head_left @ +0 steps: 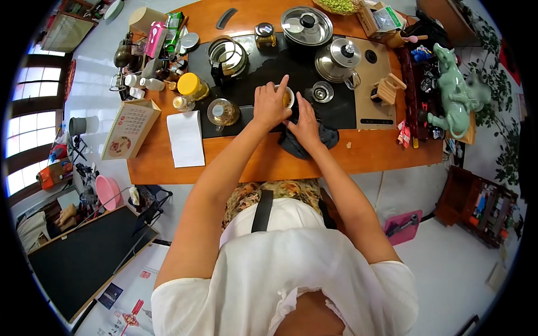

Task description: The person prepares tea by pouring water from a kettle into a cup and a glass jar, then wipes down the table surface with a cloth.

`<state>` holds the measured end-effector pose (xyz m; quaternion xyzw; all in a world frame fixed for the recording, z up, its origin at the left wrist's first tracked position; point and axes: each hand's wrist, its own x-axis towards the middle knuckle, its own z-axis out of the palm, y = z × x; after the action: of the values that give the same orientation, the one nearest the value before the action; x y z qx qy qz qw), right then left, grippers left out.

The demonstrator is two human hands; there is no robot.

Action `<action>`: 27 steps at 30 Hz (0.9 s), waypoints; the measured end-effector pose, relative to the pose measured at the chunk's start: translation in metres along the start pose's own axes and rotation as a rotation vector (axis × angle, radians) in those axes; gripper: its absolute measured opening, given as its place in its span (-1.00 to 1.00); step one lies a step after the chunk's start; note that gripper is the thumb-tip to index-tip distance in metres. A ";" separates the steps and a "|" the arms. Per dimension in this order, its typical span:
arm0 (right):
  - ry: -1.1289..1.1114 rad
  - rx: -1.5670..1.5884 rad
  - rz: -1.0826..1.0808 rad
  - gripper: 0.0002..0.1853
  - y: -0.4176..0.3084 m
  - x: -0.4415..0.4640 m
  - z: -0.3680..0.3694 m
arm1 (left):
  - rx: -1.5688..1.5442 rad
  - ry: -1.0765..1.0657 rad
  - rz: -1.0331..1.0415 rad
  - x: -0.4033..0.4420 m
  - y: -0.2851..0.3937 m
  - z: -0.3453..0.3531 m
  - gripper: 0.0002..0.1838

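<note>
A small white cup (288,97) with brownish contents stands near the front of the black tea tray, between my hands. My left hand (270,106) is at its left side, thumb and index finger curved about the rim and partly hiding it. On the cup's right is my right hand (305,124), its fingers stretched out; whether they touch the cup I cannot tell. A dark cloth (325,137) lies crumpled under and beside my right hand. Close by are a small glass cup (322,92) and a glass teapot (223,113) with amber liquid.
Behind my hands stand a steel kettle (336,61), a lidded pot (306,25), a glass pitcher (228,57) and a jar (265,35). At left are a yellow-lidded jar (192,86), white paper (186,139) and a desk calendar (130,130). A small wooden chair (388,88) stands right.
</note>
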<state>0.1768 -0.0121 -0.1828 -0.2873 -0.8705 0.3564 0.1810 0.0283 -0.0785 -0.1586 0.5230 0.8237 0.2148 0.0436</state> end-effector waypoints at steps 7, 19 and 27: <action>0.091 0.149 -0.059 0.10 -0.012 0.007 0.008 | -0.024 0.093 0.042 -0.002 0.015 -0.016 -0.06; 0.315 -0.038 -0.050 0.02 0.003 -0.003 -0.027 | -0.221 -0.008 0.127 0.012 0.062 -0.028 -0.01; 0.342 -0.271 0.035 0.12 0.030 -0.007 -0.069 | -0.421 0.049 0.078 0.015 0.072 -0.020 -0.05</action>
<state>0.2293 0.0367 -0.1587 -0.3803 -0.8619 0.1850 0.2797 0.0766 -0.0455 -0.1091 0.5283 0.7407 0.3962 0.1236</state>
